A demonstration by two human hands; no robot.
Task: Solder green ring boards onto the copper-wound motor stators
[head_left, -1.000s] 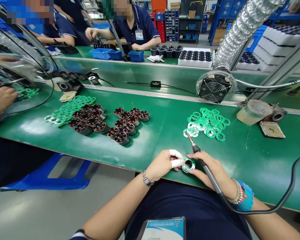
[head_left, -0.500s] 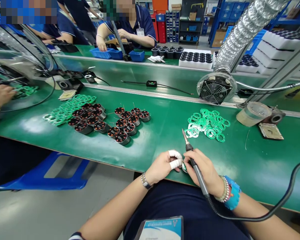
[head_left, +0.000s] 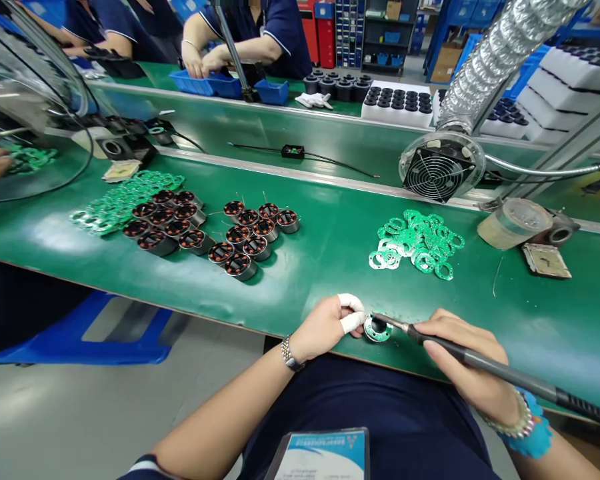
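Observation:
My left hand (head_left: 327,327), white coverings on its thumb and forefinger, grips the left edge of a small motor stator (head_left: 379,337) topped with a green ring board. Whether a thin wire is also between those fingertips cannot be made out. Held in my right hand (head_left: 473,357) is a soldering iron (head_left: 505,373), pointing left. Its tip meets or hovers just over the upper part of the ring board. Beyond both hands lies a loose pile of green ring boards (head_left: 420,240). Several copper-wound stators (head_left: 240,265) stand to the left.
Rows of green ring boards (head_left: 125,200) lie at the left. A fan (head_left: 437,173) with a foil duct (head_left: 500,67) stands at the back. Right of it are a plastic tub (head_left: 513,223) and a sponge tray (head_left: 547,260). Across the bench, a co-worker's hands (head_left: 205,63) are over blue bins (head_left: 193,83).
My right hand has moved right and swung the iron from upright to nearly level, its tip now at the ring board. The stator shows more fully. My left hand stays nearly in place.

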